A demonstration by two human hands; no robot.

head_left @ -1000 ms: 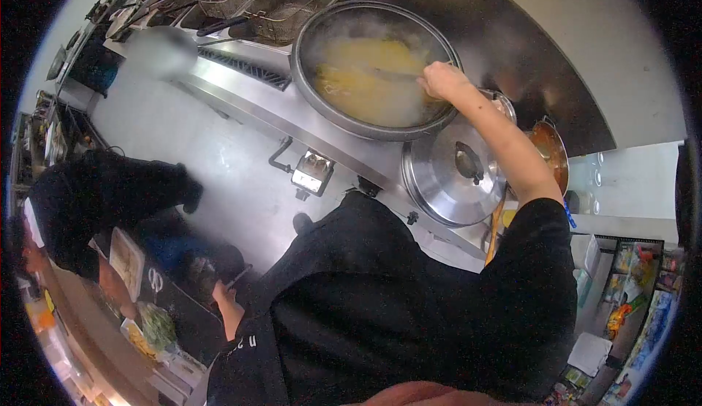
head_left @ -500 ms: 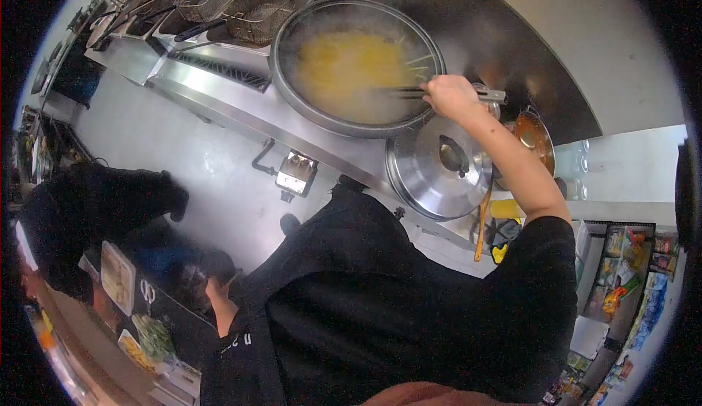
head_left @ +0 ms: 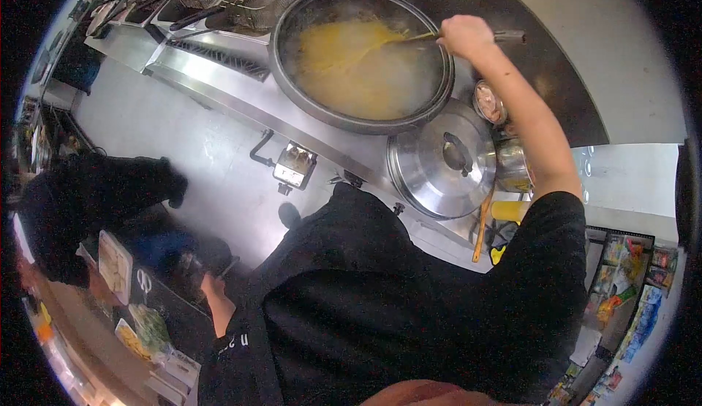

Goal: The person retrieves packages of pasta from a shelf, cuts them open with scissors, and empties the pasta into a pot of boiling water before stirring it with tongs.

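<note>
A large round pot (head_left: 292, 95) stands on the steel stove, holding steaming liquid and pale yellow strands like noodles. Over its right rim my right hand (head_left: 466, 38) is closed around long tongs (head_left: 510, 36), whose tips reach into the strands. My left hand (head_left: 213, 287) is low at the left, away from the stove, with its fingers closed on a thin handle-like object (head_left: 230, 265). What that object belongs to is too dark to make out.
A domed metal lid (head_left: 442, 164) lies right of the pot, near a wooden utensil (head_left: 481, 230). Fryer baskets (head_left: 267, 0) are at the upper left. Another person in black (head_left: 95, 194) is at the left, near a tray (head_left: 115, 267) and scissors (head_left: 144, 282).
My right hand has moved up and outward at the pot's right rim, with the tongs now angled differently in the strands. My left hand stays low at the left.
</note>
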